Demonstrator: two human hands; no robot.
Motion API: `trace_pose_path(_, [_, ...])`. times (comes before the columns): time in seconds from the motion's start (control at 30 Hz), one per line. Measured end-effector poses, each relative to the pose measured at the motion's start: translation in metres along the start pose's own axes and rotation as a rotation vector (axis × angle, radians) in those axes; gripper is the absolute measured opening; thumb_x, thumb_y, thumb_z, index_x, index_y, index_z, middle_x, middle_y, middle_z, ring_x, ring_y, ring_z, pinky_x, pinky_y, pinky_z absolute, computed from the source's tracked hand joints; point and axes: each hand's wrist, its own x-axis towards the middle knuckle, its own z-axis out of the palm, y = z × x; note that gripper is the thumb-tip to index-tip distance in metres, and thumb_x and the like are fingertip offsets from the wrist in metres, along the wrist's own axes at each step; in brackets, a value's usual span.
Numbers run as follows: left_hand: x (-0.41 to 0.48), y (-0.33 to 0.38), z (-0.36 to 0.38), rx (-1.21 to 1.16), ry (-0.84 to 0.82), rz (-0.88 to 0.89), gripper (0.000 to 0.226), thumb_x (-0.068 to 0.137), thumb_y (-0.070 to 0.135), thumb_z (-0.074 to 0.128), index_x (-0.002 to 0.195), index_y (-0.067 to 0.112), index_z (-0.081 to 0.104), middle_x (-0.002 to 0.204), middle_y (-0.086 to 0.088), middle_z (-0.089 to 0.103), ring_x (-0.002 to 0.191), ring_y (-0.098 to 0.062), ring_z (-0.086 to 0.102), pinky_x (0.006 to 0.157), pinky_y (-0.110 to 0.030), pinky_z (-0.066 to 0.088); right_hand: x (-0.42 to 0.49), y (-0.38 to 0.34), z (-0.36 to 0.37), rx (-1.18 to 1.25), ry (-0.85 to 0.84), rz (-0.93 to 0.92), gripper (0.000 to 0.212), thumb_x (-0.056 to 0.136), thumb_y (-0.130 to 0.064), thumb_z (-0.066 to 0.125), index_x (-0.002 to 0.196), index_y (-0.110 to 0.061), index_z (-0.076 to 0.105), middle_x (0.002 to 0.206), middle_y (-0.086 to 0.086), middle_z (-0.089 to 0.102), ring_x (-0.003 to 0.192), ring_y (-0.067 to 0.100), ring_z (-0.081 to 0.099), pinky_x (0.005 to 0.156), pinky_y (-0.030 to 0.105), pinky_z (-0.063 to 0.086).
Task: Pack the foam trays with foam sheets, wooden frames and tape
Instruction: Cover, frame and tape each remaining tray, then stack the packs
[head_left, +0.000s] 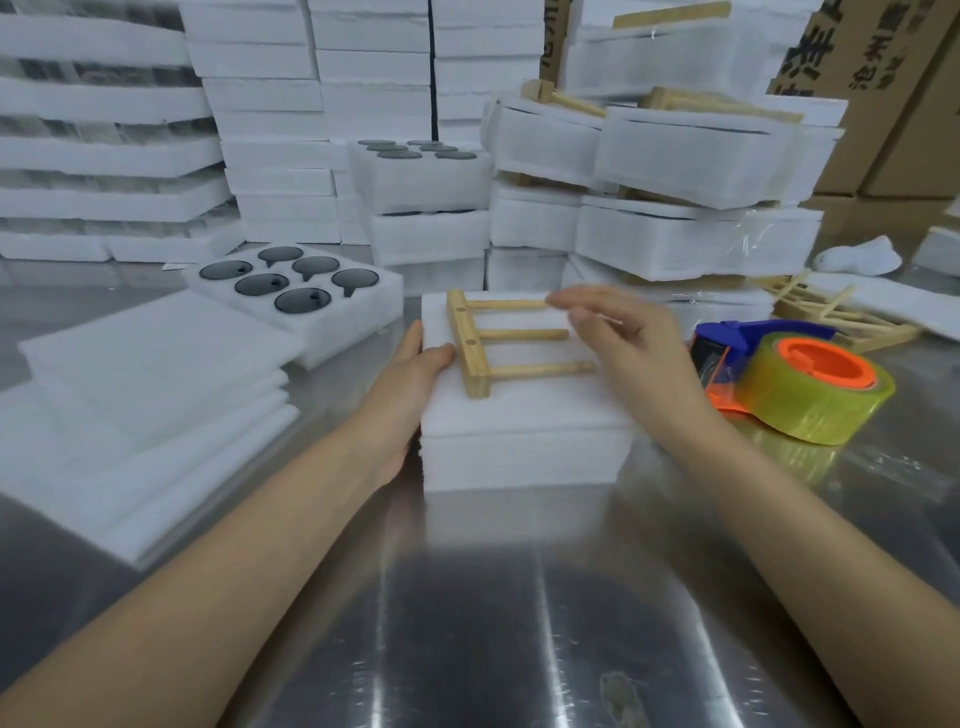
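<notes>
A white foam tray (524, 457) covered by a foam sheet sits in the middle of the metal table. On top of it lies a wooden frame (485, 345), a flat bar with three dowels pointing right. My left hand (415, 374) grips the tray's left side, thumb on the top edge beside the bar. Over the dowels' right ends is my right hand (623, 343), blurred, fingers straight and spread; whether it touches the dowels I cannot tell. A tape dispenser (789, 379) with a yellowish roll, orange hub and blue handle lies just right of the tray.
Loose foam sheets (150, 389) are stacked at the left. Behind them an open tray (296, 291) holds several dark round lids. Tall stacks of foam trays (675, 208) fill the back, some with wooden frames. More frames (826, 317) and cardboard boxes (893, 104) are at the right.
</notes>
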Motion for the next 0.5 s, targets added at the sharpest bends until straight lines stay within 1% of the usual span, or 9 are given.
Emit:
trace_pose_path(0.07, [0.0,0.0,0.0,-0.005,-0.003,0.003,0.03,0.098,0.016,0.042,0.12,0.03,0.056,0.119,0.0,0.068,0.112,-0.022,0.063,0.102,-0.039,0.046,0.007,0.009,-0.001,0.105,0.06,0.245,0.032,0.098,-0.013,0.049,0.126,-0.023,0.06,0.123,-0.009,0.059,0.109,-0.009,0.053,0.095,0.009,0.039])
trace_pose_path(0.13, [0.001,-0.001,0.0,-0.015,-0.004,0.002,0.03,0.099,0.016,0.042,0.12,0.032,0.056,0.119,0.001,0.068,0.112,-0.021,0.063,0.102,-0.039,0.046,0.009,0.019,0.003,0.234,-0.001,0.503,0.04,0.099,-0.014,0.047,0.137,-0.021,0.051,0.131,-0.005,0.057,0.115,0.008,0.056,0.1,0.024,0.044])
trace_pose_path(0.17, [0.002,-0.001,0.0,-0.021,-0.006,0.0,0.031,0.099,0.016,0.041,0.123,0.032,0.055,0.119,0.002,0.067,0.112,-0.019,0.063,0.101,-0.037,0.046,0.008,0.021,0.005,0.249,-0.037,0.561,0.039,0.099,-0.012,0.046,0.137,-0.019,0.051,0.123,-0.006,0.062,0.106,0.008,0.06,0.09,0.022,0.049])
trace_pose_path(0.23, [0.003,-0.001,0.0,-0.033,-0.012,-0.009,0.038,0.099,0.018,0.042,0.133,0.032,0.049,0.124,0.006,0.065,0.114,-0.017,0.062,0.102,-0.035,0.045,0.005,0.024,0.007,0.234,-0.069,0.553,0.027,0.098,-0.006,0.044,0.113,-0.018,0.064,0.08,-0.018,0.071,0.071,-0.004,0.066,0.059,0.011,0.049])
trace_pose_path(0.27, [0.004,-0.002,0.0,-0.037,-0.015,-0.014,0.041,0.1,0.019,0.042,0.138,0.032,0.045,0.127,0.007,0.063,0.115,-0.016,0.061,0.103,-0.035,0.044,0.005,0.025,0.006,0.231,-0.059,0.53,0.029,0.097,-0.003,0.043,0.094,-0.022,0.065,0.062,-0.022,0.067,0.057,-0.008,0.063,0.05,0.008,0.046])
trace_pose_path(0.3, [0.004,-0.002,0.0,-0.037,-0.019,-0.016,0.043,0.1,0.02,0.042,0.141,0.032,0.042,0.129,0.008,0.062,0.116,-0.015,0.061,0.104,-0.035,0.043,0.006,0.024,0.006,0.228,-0.051,0.519,0.034,0.097,-0.001,0.042,0.084,-0.025,0.063,0.057,-0.024,0.065,0.054,-0.01,0.061,0.048,0.006,0.044])
trace_pose_path(0.37, [0.003,-0.002,-0.001,-0.036,-0.024,-0.018,0.043,0.1,0.021,0.042,0.14,0.034,0.042,0.129,0.01,0.061,0.116,-0.013,0.06,0.105,-0.034,0.042,0.008,0.021,0.006,0.212,-0.047,0.47,0.034,0.097,-0.003,0.043,0.094,-0.028,0.065,0.082,-0.025,0.07,0.079,-0.011,0.064,0.065,0.004,0.046])
trace_pose_path(0.43, [0.003,-0.001,-0.001,-0.034,-0.03,-0.011,0.036,0.1,0.02,0.041,0.132,0.035,0.049,0.125,0.009,0.064,0.116,-0.015,0.061,0.103,-0.033,0.044,0.008,0.019,0.006,0.132,-0.053,0.37,0.027,0.097,-0.016,0.049,0.104,-0.035,0.067,0.118,-0.022,0.057,0.118,-0.004,0.048,0.087,0.004,0.034])
trace_pose_path(0.5, [0.002,-0.001,-0.001,-0.034,-0.034,-0.003,0.031,0.1,0.019,0.041,0.122,0.035,0.054,0.121,0.007,0.066,0.114,-0.015,0.062,0.102,-0.034,0.044,0.004,0.016,0.004,0.068,-0.125,0.285,0.013,0.09,-0.033,0.062,0.085,-0.038,0.073,0.13,-0.023,0.043,0.128,-0.006,0.034,0.093,0.007,0.024])
